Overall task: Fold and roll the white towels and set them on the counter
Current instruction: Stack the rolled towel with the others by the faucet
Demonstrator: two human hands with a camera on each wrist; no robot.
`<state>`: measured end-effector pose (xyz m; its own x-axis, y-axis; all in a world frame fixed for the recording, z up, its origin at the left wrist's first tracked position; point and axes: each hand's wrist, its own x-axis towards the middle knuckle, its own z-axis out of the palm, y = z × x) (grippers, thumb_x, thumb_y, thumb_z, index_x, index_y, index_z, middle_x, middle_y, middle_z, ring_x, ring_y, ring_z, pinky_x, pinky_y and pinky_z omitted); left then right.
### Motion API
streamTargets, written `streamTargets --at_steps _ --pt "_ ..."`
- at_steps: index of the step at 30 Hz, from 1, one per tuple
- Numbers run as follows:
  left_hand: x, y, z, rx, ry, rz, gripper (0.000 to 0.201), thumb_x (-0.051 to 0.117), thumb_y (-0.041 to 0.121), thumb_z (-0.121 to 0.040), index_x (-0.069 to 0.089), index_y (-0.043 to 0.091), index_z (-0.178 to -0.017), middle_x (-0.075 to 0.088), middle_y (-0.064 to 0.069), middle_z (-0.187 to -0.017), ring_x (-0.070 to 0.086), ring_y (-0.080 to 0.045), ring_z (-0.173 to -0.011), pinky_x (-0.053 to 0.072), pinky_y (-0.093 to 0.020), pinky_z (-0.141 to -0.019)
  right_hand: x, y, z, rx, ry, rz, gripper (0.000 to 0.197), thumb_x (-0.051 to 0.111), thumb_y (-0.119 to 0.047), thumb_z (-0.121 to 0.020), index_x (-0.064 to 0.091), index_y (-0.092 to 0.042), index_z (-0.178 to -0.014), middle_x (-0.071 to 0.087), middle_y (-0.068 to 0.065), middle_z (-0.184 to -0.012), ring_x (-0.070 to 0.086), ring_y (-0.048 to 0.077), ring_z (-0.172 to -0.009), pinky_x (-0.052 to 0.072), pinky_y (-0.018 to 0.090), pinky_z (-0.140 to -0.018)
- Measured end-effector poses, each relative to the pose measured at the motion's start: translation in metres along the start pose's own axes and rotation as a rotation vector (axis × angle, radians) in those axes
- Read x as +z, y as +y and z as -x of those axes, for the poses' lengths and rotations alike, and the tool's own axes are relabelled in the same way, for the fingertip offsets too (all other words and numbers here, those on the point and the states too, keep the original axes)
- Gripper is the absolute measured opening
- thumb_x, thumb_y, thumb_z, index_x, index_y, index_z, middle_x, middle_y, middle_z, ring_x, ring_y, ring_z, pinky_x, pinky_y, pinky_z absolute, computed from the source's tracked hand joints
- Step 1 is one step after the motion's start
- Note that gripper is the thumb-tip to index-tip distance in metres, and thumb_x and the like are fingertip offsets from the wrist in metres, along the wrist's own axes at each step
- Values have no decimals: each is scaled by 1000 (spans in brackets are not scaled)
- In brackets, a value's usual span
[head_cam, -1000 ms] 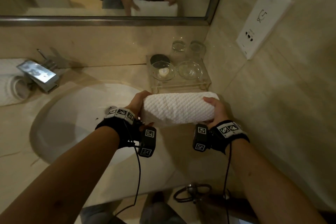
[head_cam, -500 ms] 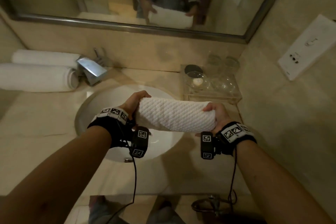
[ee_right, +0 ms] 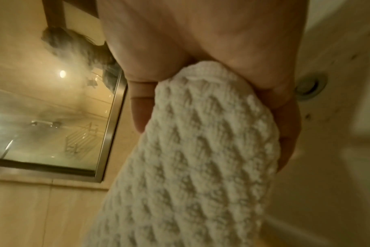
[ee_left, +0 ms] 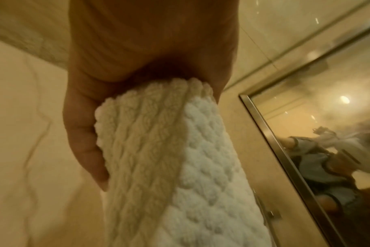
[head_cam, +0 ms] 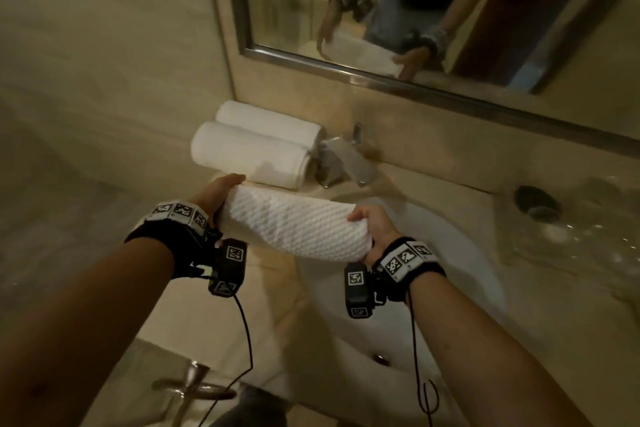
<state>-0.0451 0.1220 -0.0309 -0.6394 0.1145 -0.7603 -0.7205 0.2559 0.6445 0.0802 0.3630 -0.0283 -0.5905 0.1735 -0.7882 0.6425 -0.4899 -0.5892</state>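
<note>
A rolled white towel [head_cam: 294, 227] with a raised waffle weave is held in the air between the two hands, one at each end, lying roughly level above the worktop [head_cam: 221, 333] and the left rim of the sink [head_cam: 460, 288]. The left hand [head_cam: 216, 196] cups the roll's left end, fingers curled over the top and thumb underneath; the left wrist view shows the thumb pressed along the towel's side [ee_left: 84, 133]. The right hand [head_cam: 375, 230] grips the right end the same way, fingers wrapped round the roll [ee_right: 285, 117]. Just beyond the held roll, two smooth rolled towels [head_cam: 252, 156] lie side by side on the worktop, against the wall and to the left of the tap [head_cam: 343, 163]. The held towel seems to hang just clear of them, though blur makes that gap hard to judge.
</note>
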Motion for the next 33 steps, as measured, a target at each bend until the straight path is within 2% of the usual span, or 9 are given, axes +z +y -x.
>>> streamTargets --at_steps 6,8,11,13,16,20,26,28,33 --pt "-77 39 -44 36 90 141 36 47 43 -93 55 11 -79 56 -11 -76 53 -29 -70 42 -33 -70 112 -11 -51 -27 34 -27 30 54 -9 -69 63 -1 -96 67 18 -100 64 35 -82 54 40 -71" --pt "-89 49 -61 30 139 145 34 46 41 -94 54 11 -78 52 -10 -75 50 -27 -68 39 -30 -64 134 -10 -78 -48 89 -42 47 66 -17 -50 66 -1 -94 68 18 -103 66 37 -87 55 47 -79" --pt "-89 50 -83 19 158 133 40 53 45 -85 59 11 -105 59 -11 -103 57 -33 -97 48 -41 -86 131 3 -137 -103 230 17 74 68 -33 -15 71 -7 -85 71 15 -103 67 39 -91 51 58 -88" --pt "-87 47 -103 37 209 19 53 55 47 -80 57 15 -122 58 -12 -119 56 -34 -108 47 -42 -92 139 -1 -137 -131 306 64 53 66 -33 -26 67 -10 -74 69 11 -99 65 35 -87 53 51 -85" --pt "-82 48 -111 90 281 -415 49 60 36 -81 49 21 -126 58 -15 -120 58 -32 -96 46 -32 -77 149 -17 -124 -216 442 109 26 63 -20 -54 53 -8 -74 58 5 -79 55 27 -67 45 34 -61" --pt "-81 53 -117 114 255 -502 57 60 26 -87 37 24 -138 52 -19 -130 57 -38 -110 47 -34 -82 137 -11 -162 -239 354 75 63 68 -36 -41 58 -9 -98 64 7 -109 61 31 -94 50 46 -85" --pt "-96 26 -168 -65 194 200 93 74 75 -44 63 17 -116 66 -8 -113 64 -32 -102 52 -46 -89 138 -9 -166 -199 271 24 66 71 -47 -43 70 -17 -101 63 6 -123 58 31 -112 44 49 -102" --pt "-107 -4 -219 -68 125 256 111 80 76 -29 59 21 -124 63 -6 -123 63 -32 -109 52 -51 -87 144 -10 -160 -220 257 14 69 69 -46 -41 69 -16 -103 64 7 -121 59 31 -112 44 49 -102" --pt "-103 -7 -229 -123 18 306 94 86 63 -34 65 22 -117 68 -10 -116 64 -37 -107 44 -57 -93 148 -12 -164 -207 207 0 84 72 -47 -48 57 -20 -126 61 4 -127 60 30 -111 45 48 -100"
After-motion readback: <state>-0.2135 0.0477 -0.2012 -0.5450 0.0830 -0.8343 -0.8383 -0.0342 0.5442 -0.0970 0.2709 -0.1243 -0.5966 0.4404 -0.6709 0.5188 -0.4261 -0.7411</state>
